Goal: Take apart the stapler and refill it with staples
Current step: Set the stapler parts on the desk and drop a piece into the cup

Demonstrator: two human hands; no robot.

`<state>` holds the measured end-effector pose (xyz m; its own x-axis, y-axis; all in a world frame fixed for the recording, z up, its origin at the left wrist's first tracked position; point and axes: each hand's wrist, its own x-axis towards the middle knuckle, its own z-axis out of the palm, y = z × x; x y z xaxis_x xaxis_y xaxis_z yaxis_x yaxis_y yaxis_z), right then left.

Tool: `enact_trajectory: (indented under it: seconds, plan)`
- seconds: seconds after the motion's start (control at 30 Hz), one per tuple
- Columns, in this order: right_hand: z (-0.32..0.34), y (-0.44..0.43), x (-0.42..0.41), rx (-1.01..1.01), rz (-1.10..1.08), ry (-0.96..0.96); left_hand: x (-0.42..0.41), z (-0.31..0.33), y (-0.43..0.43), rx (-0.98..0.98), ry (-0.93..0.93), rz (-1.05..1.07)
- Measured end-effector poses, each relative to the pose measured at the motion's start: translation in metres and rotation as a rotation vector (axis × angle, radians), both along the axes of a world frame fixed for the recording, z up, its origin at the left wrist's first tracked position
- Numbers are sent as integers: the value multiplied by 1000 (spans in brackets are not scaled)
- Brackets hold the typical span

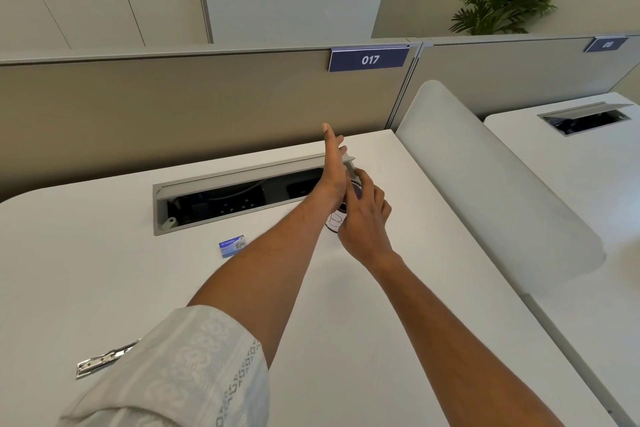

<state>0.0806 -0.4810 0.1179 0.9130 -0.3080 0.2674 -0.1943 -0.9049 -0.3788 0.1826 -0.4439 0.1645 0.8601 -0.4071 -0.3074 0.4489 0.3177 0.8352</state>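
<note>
— Well, left hand?
— Raised edge-on, fingers straight, holding nothing, far by the open cable tray.
— Right hand?
— Just beside it, fingers curled round a dark mesh object.
— Staple box?
— Flat on the desk, left of both forearms. Metal stapler strip near left, beside the sleeve.

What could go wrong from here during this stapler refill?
The patterned white sleeve covers one end of the silver metal strip and might drag it off the white desk. The small blue staple box lies beside the open grey cable tray; spilled staples could drop inside.
</note>
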Motion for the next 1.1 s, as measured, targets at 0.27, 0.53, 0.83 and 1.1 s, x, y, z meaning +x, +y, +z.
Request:
enact_trajectory:
  seconds: [0.27,0.53,0.83,1.1]
  plan:
    - [-5,0,-4,-53,-53,41,-6,-8,2,32,30,-25]
    - [-2,12,-7,103,-102,-124,-17,-6,20,186,-77,61]
    - [-1,64,1,338,111,-228,-29,-38,100,592,-361,153]
    - [2,124,3,375,253,-237,-41,-35,193,672,-424,232]
